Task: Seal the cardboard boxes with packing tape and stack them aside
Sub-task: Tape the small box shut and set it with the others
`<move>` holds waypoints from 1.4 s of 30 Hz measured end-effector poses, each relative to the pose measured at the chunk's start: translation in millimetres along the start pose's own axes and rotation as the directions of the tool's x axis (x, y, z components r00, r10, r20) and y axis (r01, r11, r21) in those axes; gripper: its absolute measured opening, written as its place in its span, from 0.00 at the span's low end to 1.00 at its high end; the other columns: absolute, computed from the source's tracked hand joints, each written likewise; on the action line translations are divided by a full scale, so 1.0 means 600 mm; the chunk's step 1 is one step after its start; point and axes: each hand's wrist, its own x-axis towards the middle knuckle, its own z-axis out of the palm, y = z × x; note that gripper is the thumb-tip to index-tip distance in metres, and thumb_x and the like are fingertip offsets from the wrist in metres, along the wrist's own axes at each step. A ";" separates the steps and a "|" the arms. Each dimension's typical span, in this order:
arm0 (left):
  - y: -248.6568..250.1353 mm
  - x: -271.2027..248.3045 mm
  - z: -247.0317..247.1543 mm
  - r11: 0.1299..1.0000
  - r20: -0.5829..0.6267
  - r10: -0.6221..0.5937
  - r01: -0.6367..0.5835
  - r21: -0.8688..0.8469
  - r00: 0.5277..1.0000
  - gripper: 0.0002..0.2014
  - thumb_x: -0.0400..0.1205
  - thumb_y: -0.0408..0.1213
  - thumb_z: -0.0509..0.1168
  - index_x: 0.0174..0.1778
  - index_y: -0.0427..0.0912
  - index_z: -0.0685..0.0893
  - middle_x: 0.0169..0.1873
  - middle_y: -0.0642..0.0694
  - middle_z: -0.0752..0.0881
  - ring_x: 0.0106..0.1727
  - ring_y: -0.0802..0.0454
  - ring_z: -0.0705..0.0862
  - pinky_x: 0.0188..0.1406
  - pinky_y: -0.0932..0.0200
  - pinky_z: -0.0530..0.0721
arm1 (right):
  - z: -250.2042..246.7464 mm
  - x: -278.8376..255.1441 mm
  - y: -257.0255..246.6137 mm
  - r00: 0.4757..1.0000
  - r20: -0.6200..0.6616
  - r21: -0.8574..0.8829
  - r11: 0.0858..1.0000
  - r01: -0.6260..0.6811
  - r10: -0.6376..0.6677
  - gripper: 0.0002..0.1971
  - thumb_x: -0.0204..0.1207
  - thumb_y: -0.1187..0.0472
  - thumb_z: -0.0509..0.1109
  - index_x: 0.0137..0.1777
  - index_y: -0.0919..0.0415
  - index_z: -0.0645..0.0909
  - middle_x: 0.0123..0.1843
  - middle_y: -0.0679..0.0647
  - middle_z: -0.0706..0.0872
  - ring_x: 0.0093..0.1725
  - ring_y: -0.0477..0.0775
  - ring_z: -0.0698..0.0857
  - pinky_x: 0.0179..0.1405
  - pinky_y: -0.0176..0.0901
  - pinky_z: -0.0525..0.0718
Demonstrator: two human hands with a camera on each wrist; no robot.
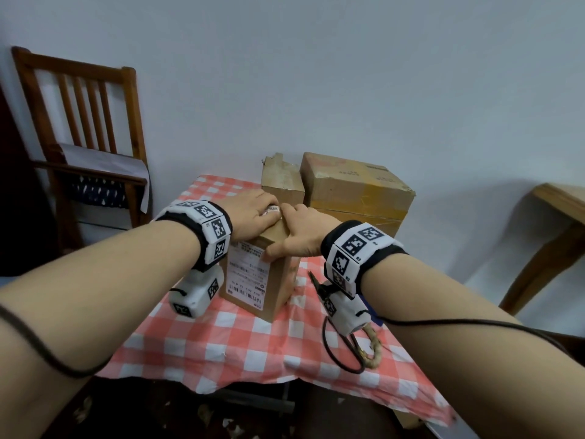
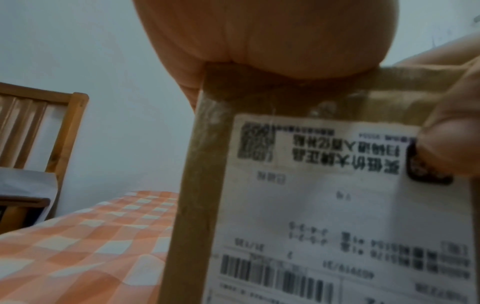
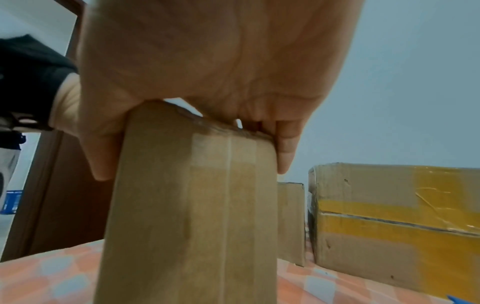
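Dim, flat indoor light; wrist views blurred, edges warped.

You have three cardboard boxes on the checked table: the tall labelled box (image 1: 253, 280) at centre frame, a narrow box (image 1: 280, 179) behind it, and a large yellow-taped box (image 1: 354, 191) right of centre. Two hands sit on the labelled one: your left hand (image 1: 253, 210) and right hand (image 1: 304, 232). One wooden chair (image 1: 79, 115) stands upper left.
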 end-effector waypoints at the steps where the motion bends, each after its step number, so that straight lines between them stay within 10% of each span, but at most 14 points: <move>1: 0.000 0.000 0.001 1.000 -0.013 -0.007 0.007 -0.030 1.000 0.20 0.87 0.50 0.49 0.69 0.43 0.73 0.65 0.42 0.77 0.63 0.49 0.73 0.55 0.61 0.65 | 0.001 -0.003 -0.001 1.000 -0.014 -0.007 1.000 0.008 -0.008 0.45 0.61 0.33 0.73 0.73 0.57 0.65 0.65 0.58 0.75 0.62 0.59 0.76 0.58 0.51 0.79; 7: 0.001 -0.010 0.012 0.971 -0.111 -0.232 0.224 -0.079 0.966 0.23 0.85 0.52 0.51 0.74 0.47 0.71 0.70 0.42 0.75 0.69 0.44 0.74 0.66 0.51 0.72 | 0.008 -0.021 0.000 0.998 -0.058 0.115 0.993 -0.032 0.039 0.47 0.60 0.35 0.76 0.76 0.54 0.63 0.67 0.57 0.71 0.65 0.59 0.75 0.62 0.55 0.79; 11: -0.013 -0.022 0.013 0.780 0.001 -0.484 0.432 -0.453 0.875 0.21 0.84 0.53 0.54 0.60 0.41 0.80 0.52 0.42 0.86 0.52 0.43 0.85 0.49 0.50 0.84 | 0.008 -0.028 -0.002 0.996 -0.045 0.165 0.984 -0.068 0.076 0.56 0.59 0.37 0.79 0.82 0.52 0.52 0.70 0.59 0.67 0.71 0.62 0.69 0.67 0.56 0.76; 14: -0.020 -0.034 0.010 0.661 0.046 -0.462 0.379 -0.648 0.885 0.17 0.85 0.50 0.56 0.57 0.43 0.84 0.50 0.41 0.88 0.51 0.42 0.87 0.57 0.44 0.85 | 0.002 -0.028 -0.009 0.996 0.004 0.127 0.987 -0.094 0.094 0.57 0.59 0.38 0.79 0.83 0.50 0.49 0.70 0.59 0.66 0.71 0.62 0.68 0.67 0.57 0.76; 21: 0.010 -0.027 -0.017 0.987 -0.153 -0.143 0.129 -0.093 0.978 0.18 0.84 0.34 0.52 0.68 0.44 0.77 0.67 0.42 0.80 0.66 0.44 0.77 0.66 0.47 0.75 | -0.002 -0.021 -0.028 0.995 -0.042 0.065 0.994 -0.083 0.086 0.53 0.56 0.40 0.82 0.77 0.56 0.60 0.66 0.59 0.70 0.67 0.62 0.71 0.62 0.54 0.77; 35: 0.017 -0.015 0.006 0.998 -0.168 -0.053 0.059 0.030 0.984 0.21 0.85 0.49 0.51 0.71 0.45 0.74 0.70 0.44 0.75 0.70 0.47 0.70 0.68 0.53 0.66 | 0.014 -0.025 -0.017 0.990 -0.025 0.227 0.966 -0.127 0.136 0.51 0.54 0.42 0.83 0.75 0.54 0.60 0.66 0.58 0.66 0.66 0.63 0.72 0.64 0.57 0.79; 39: -0.018 -0.037 0.004 0.888 -0.186 -0.372 0.291 -0.356 0.909 0.32 0.81 0.61 0.54 0.74 0.42 0.72 0.69 0.42 0.78 0.66 0.44 0.77 0.68 0.48 0.74 | 0.018 -0.020 0.007 0.976 -0.036 0.471 0.865 -0.175 0.217 0.49 0.47 0.40 0.82 0.70 0.51 0.68 0.63 0.56 0.71 0.59 0.59 0.78 0.59 0.54 0.84; 42: -0.041 -0.059 0.008 0.731 -0.098 -0.412 0.264 -0.629 0.906 0.53 0.64 0.81 0.53 0.78 0.47 0.65 0.71 0.46 0.78 0.67 0.46 0.79 0.68 0.47 0.75 | 0.021 -0.014 0.018 0.956 -0.032 0.776 0.610 -0.159 0.290 0.39 0.46 0.42 0.83 0.57 0.55 0.77 0.47 0.52 0.83 0.42 0.51 0.84 0.38 0.46 0.88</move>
